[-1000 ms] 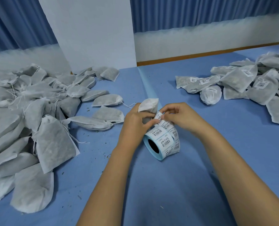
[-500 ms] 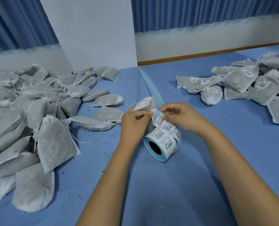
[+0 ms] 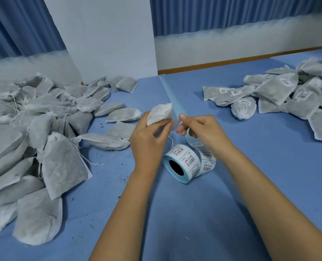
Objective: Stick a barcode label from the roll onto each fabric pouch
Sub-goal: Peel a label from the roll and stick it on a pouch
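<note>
Fingers: the fingers (image 3: 163, 127) of the left hand (image 3: 149, 142) curl round one fabric pouch (image 3: 160, 113) and hold it up off the desk; the right hand (image 3: 203, 132) pinches a small pale label (image 3: 175, 124) between thumb and forefinger, just beside the pouch's lower edge; the label is blurred, so I cannot tell whether it touches the pouch
Desk: a blue-covered desk (image 3: 194, 213) carries everything, with dark crumbs scattered over its left part
Left pile: a large unlabelled heap (image 3: 34, 138) of grey-white drawstring pouches lies along the left side
Right pile: a smaller labelled heap (image 3: 288, 95) lies at the far right, several pouches showing barcode stickers face up
Liner: a pale blue backing strip (image 3: 170, 91) runs from the hands away toward the far edge of the desk
Labels: the roll (image 3: 186, 162) lies on the desk below and between the two hands, its dark core facing the camera, printed barcodes on its outer turn
Pouch position: above the roll, between the two heaps
</note>
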Demonstrator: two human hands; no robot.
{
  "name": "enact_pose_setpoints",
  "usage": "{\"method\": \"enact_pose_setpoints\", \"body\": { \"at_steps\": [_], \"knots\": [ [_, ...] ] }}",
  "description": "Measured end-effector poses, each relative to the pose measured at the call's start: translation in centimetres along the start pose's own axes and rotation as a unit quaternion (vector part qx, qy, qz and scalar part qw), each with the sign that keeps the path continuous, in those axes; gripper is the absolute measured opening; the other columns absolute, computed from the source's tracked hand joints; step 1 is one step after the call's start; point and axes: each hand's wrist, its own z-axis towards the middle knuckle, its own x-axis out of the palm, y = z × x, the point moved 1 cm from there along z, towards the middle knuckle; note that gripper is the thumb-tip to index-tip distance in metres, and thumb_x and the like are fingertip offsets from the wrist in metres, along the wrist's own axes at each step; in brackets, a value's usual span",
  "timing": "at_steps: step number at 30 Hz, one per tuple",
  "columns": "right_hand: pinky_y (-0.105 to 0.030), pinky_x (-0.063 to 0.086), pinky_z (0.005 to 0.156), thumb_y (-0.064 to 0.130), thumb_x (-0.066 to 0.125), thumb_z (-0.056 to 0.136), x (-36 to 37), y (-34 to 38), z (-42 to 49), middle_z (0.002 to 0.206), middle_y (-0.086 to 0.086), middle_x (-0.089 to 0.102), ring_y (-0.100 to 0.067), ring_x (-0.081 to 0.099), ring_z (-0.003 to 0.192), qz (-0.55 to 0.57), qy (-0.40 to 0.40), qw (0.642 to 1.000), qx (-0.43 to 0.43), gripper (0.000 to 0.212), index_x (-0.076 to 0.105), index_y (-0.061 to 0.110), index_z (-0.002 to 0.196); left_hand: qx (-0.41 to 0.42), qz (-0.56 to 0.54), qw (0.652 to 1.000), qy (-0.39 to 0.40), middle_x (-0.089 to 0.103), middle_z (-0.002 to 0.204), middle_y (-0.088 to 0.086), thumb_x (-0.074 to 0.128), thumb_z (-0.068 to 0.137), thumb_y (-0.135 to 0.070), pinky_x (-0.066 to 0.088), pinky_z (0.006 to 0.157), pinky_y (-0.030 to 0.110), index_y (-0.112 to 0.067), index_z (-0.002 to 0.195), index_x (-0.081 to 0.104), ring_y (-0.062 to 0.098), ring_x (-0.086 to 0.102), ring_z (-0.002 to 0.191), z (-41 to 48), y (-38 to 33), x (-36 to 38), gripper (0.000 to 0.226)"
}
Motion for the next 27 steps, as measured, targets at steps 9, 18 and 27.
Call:
{"method": "enact_pose_setpoints", "body": {
  "at_steps": [9,18,27],
  "knots": [
    [-0.012,0.035,0.049,0.017,0.059,0.089,-0.6,-0.2,0.1,0.056,0.007,0.059,-0.006,0.04,0.05,0.036,-0.029,0.995,0.084,0.036,0.068,0.019,0.054,0.005,-0.008,0.998,0.056,0.065,0.096,-0.007,0.068,0.077,-0.05,0.043,0.073,0.012,-0.022,0.088,0.077,-0.001,0.056,0.087,0.0,0.0,-0.1,0.031],
    [-0.022,0.027,0.06,0.004,0.065,0.087,-0.9,1.3,-0.2,0.063,0.005,0.042,-0.017,0.032,0.065,0.072,-0.059,0.988,-0.126,0.033,0.055,0.02,0.06,-0.201,-0.187,0.96,0.053,0.071,0.094,-0.015,0.069,0.083,-0.001,0.047,0.083,0.017,-0.027,0.087,0.073,0.003,0.064,0.095,1.2,1.0,-1.3,0.027],
    [-0.02,0.03,0.068,0.008,0.064,0.088,0.9,0.4,-0.5,0.071,0.005,0.045,-0.01,0.034,0.068,-0.044,0.035,0.991,-0.125,0.012,0.061,0.008,0.077,-0.169,-0.228,0.95,0.132,0.071,0.094,-0.018,0.071,0.078,0.005,0.045,0.078,0.009,-0.026,0.096,0.071,-0.004,0.062,0.095,1.2,0.2,-1.2,0.036]
  ]
}}
